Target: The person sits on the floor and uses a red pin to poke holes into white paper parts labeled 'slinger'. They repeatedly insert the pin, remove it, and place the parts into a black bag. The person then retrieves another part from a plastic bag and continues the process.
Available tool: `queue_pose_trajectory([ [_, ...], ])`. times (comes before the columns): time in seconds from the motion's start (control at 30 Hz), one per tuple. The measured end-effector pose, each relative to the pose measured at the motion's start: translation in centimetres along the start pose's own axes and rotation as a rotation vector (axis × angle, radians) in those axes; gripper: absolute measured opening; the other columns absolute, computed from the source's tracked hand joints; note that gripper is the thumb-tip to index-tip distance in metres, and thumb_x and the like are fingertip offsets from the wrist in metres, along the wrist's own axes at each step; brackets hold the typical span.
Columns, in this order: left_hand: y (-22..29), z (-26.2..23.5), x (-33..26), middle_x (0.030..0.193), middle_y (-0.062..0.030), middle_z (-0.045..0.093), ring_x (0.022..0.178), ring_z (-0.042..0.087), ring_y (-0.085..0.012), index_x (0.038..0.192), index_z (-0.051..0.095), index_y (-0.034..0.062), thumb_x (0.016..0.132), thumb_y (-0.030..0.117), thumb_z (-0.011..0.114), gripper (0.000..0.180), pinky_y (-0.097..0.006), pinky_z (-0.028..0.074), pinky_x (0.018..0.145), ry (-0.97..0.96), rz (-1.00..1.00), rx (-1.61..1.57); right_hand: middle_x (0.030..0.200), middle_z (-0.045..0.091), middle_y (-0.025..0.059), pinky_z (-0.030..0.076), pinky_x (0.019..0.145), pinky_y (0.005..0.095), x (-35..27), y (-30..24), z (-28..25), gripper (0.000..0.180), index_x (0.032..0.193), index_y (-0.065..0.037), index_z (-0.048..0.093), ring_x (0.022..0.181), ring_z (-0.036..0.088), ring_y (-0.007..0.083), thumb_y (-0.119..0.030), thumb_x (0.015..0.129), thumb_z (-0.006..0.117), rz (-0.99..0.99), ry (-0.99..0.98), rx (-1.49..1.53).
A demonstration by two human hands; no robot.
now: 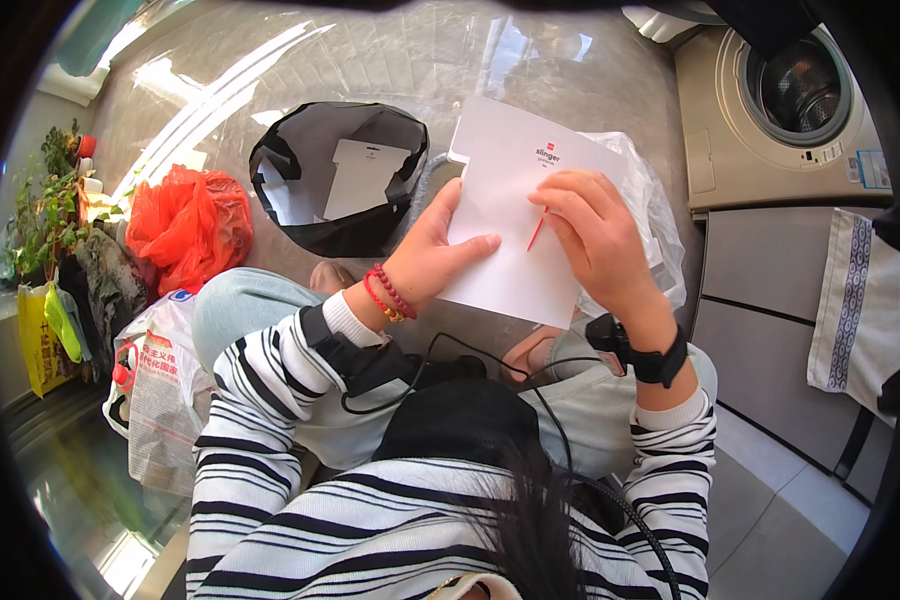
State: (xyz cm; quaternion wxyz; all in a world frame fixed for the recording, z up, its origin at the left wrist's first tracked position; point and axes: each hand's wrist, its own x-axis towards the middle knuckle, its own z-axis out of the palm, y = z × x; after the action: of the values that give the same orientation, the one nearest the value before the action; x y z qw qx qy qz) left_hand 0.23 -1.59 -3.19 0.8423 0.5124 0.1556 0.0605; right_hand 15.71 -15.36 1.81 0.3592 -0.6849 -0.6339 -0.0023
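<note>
1. Holding a white flat package (515, 215) above the lap, the left hand (432, 255) grips its left edge, thumb on the front face and the other fingers behind it.
2. The right hand (595, 235) lies on the front of the package near its right side; its fingertips are pressed together and pinch a thin red strip (538, 232) that runs down the white face.
3. A clear plastic bag (655, 215) shows behind the package, just at its right edge.
4. The left wrist wears red bead bracelets (388, 296); the right wrist wears a black band with a small device (642, 355).
5. On the floor ahead stands an open black bag (338, 178) with white cards inside, well apart from the hands.
6. Further left lies a crumpled orange-red plastic bag (192, 225), and near it some green plants (45, 205).
7. At the upper right stands a washing machine (780, 105), and a pale towel (855, 305) hangs below it.
</note>
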Motion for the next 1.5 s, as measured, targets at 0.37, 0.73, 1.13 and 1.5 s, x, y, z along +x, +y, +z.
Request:
queue_pose_trajectory([
  [0.37,-0.8,-0.2,-0.1,0.114,-0.0049,0.054,0.103,0.052,-0.0105,0.13,0.04,0.0031,0.086,0.01,0.065,0.051,-0.027,0.045,0.089,-0.03,0.033,0.151,0.091,0.054,0.0004,0.045,0.071,0.0292,-1.0,0.2,0.0,0.011,0.079,-0.011,0.058,0.093,0.051,0.0181,-0.01,0.069,0.064,-0.105,-0.239,-0.335],
  [0.73,-1.1,-0.1,-0.2,0.118,-0.0086,0.052,0.109,0.05,-0.0148,0.133,0.037,0.0004,0.087,0.006,0.06,0.052,-0.029,0.043,0.092,-0.029,0.046,0.253,0.075,0.062,0.0073,0.048,0.057,0.0329,-0.9,-0.9,1.3,0.013,0.086,-0.004,0.063,0.066,0.06,0.0253,-0.001,0.074,0.067,0.086,0.064,-0.17],
  [1.13,-1.2,0.2,-0.3,0.112,-0.0117,0.054,0.104,0.053,-0.0177,0.13,0.039,0.0009,0.086,0.004,0.058,0.048,-0.031,0.044,0.089,0.01,0.208,0.452,0.067,0.055,0.0046,0.046,0.054,0.0325,-0.7,-1.7,1.9,0.009,0.077,-0.006,0.061,0.063,0.055,0.0219,-0.003,0.073,0.069,0.076,0.084,-0.352],
  [1.5,-1.9,0.0,-0.4,0.115,-0.0103,0.052,0.105,0.051,-0.0166,0.132,0.037,0.0012,0.087,0.005,0.06,0.051,-0.029,0.044,0.089,0.02,0.242,0.518,0.064,0.052,0.0045,0.044,0.052,0.0322,-0.7,-2.1,2.0,0.011,0.075,-0.006,0.059,0.06,0.052,0.0215,-0.001,0.072,0.068,0.05,0.107,-0.356],
])
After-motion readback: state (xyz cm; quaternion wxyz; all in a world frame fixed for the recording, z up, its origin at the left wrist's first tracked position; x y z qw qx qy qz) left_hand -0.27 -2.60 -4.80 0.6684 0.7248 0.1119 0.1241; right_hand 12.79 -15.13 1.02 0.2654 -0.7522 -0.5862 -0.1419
